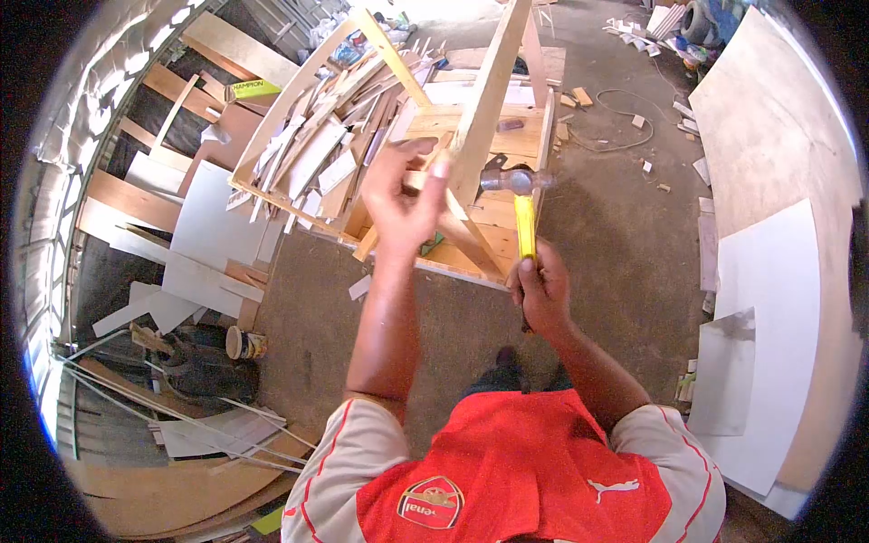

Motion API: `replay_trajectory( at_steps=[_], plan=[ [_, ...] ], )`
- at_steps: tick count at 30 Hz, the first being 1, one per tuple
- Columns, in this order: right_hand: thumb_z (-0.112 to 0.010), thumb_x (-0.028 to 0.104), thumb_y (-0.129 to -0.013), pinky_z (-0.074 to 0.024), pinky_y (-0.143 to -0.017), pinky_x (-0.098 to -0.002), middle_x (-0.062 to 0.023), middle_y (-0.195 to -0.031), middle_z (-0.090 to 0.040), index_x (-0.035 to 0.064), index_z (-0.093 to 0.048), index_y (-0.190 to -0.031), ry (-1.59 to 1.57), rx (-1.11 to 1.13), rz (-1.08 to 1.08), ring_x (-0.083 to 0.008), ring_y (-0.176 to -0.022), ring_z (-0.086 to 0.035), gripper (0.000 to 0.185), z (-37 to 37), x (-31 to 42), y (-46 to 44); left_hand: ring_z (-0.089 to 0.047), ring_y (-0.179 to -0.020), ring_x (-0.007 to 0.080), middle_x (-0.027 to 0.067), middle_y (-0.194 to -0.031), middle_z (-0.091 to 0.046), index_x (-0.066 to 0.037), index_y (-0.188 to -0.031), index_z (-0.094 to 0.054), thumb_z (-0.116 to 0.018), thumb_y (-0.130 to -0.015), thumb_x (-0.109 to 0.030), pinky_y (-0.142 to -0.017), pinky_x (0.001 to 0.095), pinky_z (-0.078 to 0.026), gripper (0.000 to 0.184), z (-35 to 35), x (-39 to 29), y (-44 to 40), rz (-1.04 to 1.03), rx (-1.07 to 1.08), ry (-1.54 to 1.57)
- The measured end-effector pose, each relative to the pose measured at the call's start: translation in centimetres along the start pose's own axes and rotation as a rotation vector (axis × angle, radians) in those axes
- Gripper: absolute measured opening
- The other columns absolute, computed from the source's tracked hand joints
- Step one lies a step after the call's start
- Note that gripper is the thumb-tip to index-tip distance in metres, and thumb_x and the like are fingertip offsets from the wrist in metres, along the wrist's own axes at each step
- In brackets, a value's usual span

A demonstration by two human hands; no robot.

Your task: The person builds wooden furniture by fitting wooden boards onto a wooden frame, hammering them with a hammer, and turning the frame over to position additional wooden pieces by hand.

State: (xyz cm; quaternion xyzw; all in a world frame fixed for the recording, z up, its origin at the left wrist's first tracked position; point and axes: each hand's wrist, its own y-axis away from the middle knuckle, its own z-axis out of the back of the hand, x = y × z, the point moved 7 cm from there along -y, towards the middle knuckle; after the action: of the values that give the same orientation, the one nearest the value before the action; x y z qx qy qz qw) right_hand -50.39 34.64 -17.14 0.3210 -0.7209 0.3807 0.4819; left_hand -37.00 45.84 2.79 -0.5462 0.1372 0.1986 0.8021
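Note:
A wooden frame [489,100] of pale beams stands over a low plank platform [496,210] in front of me. My left hand [405,195] is at the joint of the frame, its fingers curled round a short wooden piece beside the upright beam. My right hand [541,285] is closed round the yellow handle of a hammer [525,213]. The hammer's metal head is held up just right of the beam, slightly blurred. Whether it touches the wood I cannot tell.
Wood offcuts [339,136] are piled behind the frame at the left. White and brown boards [204,217] lie further left, near a small tub [244,343]. Large panels [769,271] lean at the right. A cable [634,140] and scraps lie on the floor.

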Motion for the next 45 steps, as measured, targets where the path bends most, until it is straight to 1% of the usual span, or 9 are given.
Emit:
replay_trajectory(
  at_steps=[4, 9, 13, 20, 23, 33, 39, 41, 45],
  plan=[
    [-0.046, 0.02, -0.102, -0.0385, -0.044, -0.0265, 0.0003, -0.064, -0.051, 0.0041, -0.05, -0.126, -0.059, -0.022, -0.074, -0.0084, -0.049, -0.046, 0.029, -0.9, 1.2, 0.8, -0.065, -0.107, 0.0367, 0.0189, -0.1, -0.071, 0.003, -0.092, -0.071, -0.062, -0.09, -0.022, -0.096, 0.0492, -0.047, 0.026, 0.6, 2.5, -3.1, -0.168, 0.335, 0.56],
    [-0.046, 0.017, -0.101, -0.0393, -0.045, -0.0269, 0.0009, -0.064, -0.05, 0.0053, -0.051, -0.127, -0.091, -0.078, -0.133, -0.0084, -0.05, -0.046, 0.028, -1.6, 1.5, 1.6, -0.043, -0.136, 0.0418, 0.0217, -0.118, -0.067, 0.003, -0.108, -0.071, -0.033, -0.086, -0.078, -0.114, 0.0542, -0.026, 0.092, -3.2, 0.9, -5.2, -0.216, 0.9, 0.492],
    [-0.044, 0.017, -0.103, -0.0374, -0.042, -0.0226, 0.001, -0.066, -0.049, 0.0056, -0.051, -0.129, 0.008, -0.118, -0.064, -0.0061, -0.048, -0.045, 0.029, -2.3, 1.3, 1.9, -0.044, -0.133, 0.0395, 0.0251, -0.115, -0.065, 0.005, -0.114, -0.066, -0.014, -0.07, -0.098, -0.114, 0.0566, -0.021, 0.124, -4.2, 0.6, -4.0, -0.065, 1.07, 0.52],
    [-0.046, 0.019, -0.103, -0.0375, -0.042, -0.0224, 0.001, -0.067, -0.05, 0.0058, -0.052, -0.129, 0.063, -0.209, 0.083, -0.0058, -0.048, -0.044, 0.03, -2.5, 0.5, 2.2, -0.056, -0.106, 0.0297, 0.0166, -0.1, -0.06, -0.005, -0.118, -0.041, -0.016, -0.065, -0.1, -0.109, 0.0523, -0.03, 0.111, -4.6, 0.8, -3.6, -0.067, 0.977, 0.682],
    [-0.046, 0.023, -0.103, -0.0373, -0.043, -0.0215, 0.0014, -0.066, -0.049, 0.0064, -0.054, -0.129, -0.351, -0.402, 0.107, -0.0055, -0.048, -0.044, 0.031, -1.9, 1.0, 2.9, -0.054, -0.11, 0.0285, 0.0169, -0.105, -0.059, -0.004, -0.119, -0.036, -0.021, -0.064, -0.099, -0.107, 0.0489, -0.034, 0.111, -4.6, 1.0, -3.6, -0.175, 1.021, 0.814],
    [-0.052, 0.031, -0.1, -0.0429, -0.048, -0.029, -0.0044, -0.071, -0.057, 0.0037, -0.052, -0.133, 0.054, -0.36, 0.138, -0.0124, -0.052, -0.052, 0.043, -2.0, 1.5, 3.0, -0.061, -0.096, 0.0416, 0.0275, -0.094, -0.064, 0.0, -0.088, -0.052, -0.047, -0.071, -0.049, -0.09, 0.054, -0.044, 0.053, -5.1, 1.4, -4.2, -0.104, 0.975, 0.801],
    [-0.053, 0.028, -0.101, -0.0409, -0.045, -0.027, -0.0034, -0.067, -0.054, 0.0024, -0.05, -0.134, 0.091, -0.278, 0.179, -0.0113, -0.049, -0.049, 0.042, -1.8, 2.2, 1.8, -0.065, -0.088, 0.0502, 0.0344, -0.088, -0.066, 0.003, -0.068, -0.062, -0.065, -0.075, -0.016, -0.08, 0.0572, -0.051, 0.021, -8.1, 6.9, -4.3, 0.729, 0.804, 1.276],
    [-0.052, 0.023, -0.101, -0.0414, -0.046, -0.0277, -0.0037, -0.067, -0.054, 0.0017, -0.049, -0.134, -0.287, -0.397, 0.105, -0.0115, -0.05, -0.05, 0.04, -0.9, 1.0, 2.6, -0.066, -0.089, 0.0517, 0.0343, -0.087, -0.067, 0.004, -0.067, -0.065, -0.068, -0.079, -0.013, -0.08, 0.0593, -0.051, 0.021, -9.7, 8.4, -4.7, 0.586, 0.904, 1.425],
    [-0.051, 0.027, -0.102, -0.0382, -0.042, -0.0253, -0.0001, -0.065, -0.051, 0.0017, -0.047, -0.137, 0.142, -0.313, 0.255, -0.0089, -0.047, -0.046, 0.043, -3.0, -0.9, 2.6, -0.056, -0.104, 0.03, 0.0181, -0.096, -0.063, -0.007, -0.11, -0.034, -0.019, -0.061, -0.1, -0.105, 0.0498, -0.034, 0.106, -4.6, 0.9, -3.8, -0.082, 0.969, 0.769]
  ],
)
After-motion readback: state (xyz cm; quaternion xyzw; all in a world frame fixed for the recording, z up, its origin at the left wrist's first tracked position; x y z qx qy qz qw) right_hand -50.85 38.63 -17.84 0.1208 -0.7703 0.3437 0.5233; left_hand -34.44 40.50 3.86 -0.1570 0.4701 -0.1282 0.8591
